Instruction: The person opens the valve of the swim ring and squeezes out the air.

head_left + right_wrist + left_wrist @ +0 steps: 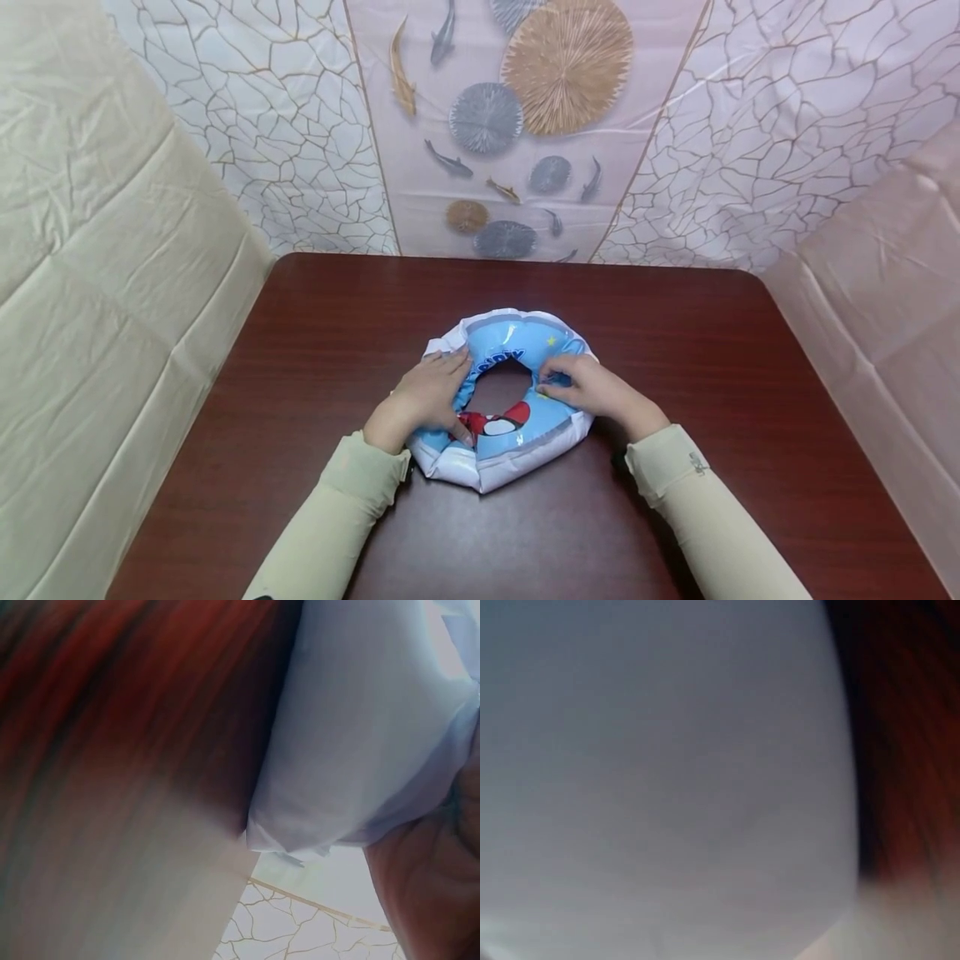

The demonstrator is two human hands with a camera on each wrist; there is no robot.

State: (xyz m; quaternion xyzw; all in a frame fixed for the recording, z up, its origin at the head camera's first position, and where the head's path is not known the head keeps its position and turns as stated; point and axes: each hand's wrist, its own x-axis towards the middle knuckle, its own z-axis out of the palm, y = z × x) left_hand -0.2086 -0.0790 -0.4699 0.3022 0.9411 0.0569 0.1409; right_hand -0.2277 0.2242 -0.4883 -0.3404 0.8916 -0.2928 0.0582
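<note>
A partly puffed, creased inflatable swim ring [512, 335] lies on the table, light blue with white edges, dark blue lettering and a red-and-white printed figure. My left hand [429, 393] rests on its left side, fingers extended and thumb apart near the red print. On the right side, my right hand [588, 387] has bent fingers and pinches the ring near its inner edge; what exactly lies between the fingertips is hidden. The ring's pale underside [667, 765] fills most of the left wrist view, blurred. In the right wrist view, part of my palm [431, 885] shows beside the white edge.
The dark red-brown wooden table [315, 350] has rounded far corners. A patterned cloth wall [300, 150] with fish and round leaf shapes stands behind it. Cream padded panels [97, 267] flank both sides.
</note>
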